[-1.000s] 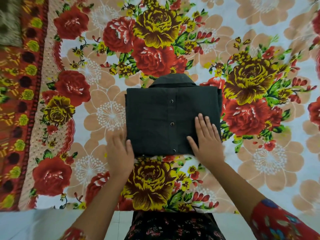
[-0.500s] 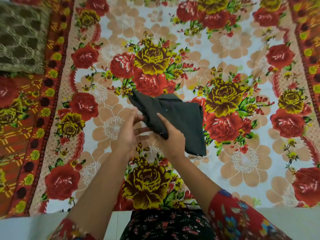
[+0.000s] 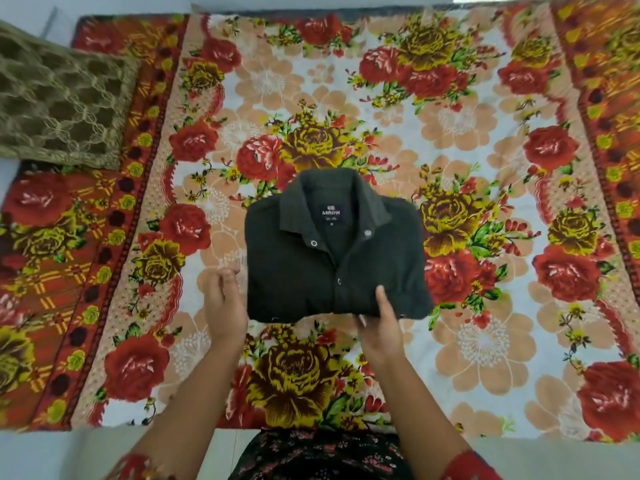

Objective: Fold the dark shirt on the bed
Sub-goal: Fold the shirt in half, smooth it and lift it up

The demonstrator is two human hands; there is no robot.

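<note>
The right hand (image 3: pixel 381 327) pinches the shirt's (image 3: pixel 332 265) near edge, thumb on top and fingers tucked under, probably to hold the folded layers together. The left hand (image 3: pixel 225 303) sits just beside the left edge, fingers loosely curled on nothing, likely ready to square that side. The shirt is a compact packet, front up, at the middle of the bed (image 3: pixel 485 341). Its button line runs near to far with the collar (image 3: pixel 332 192) pointing away, and it is slightly wider than deep.
</note>
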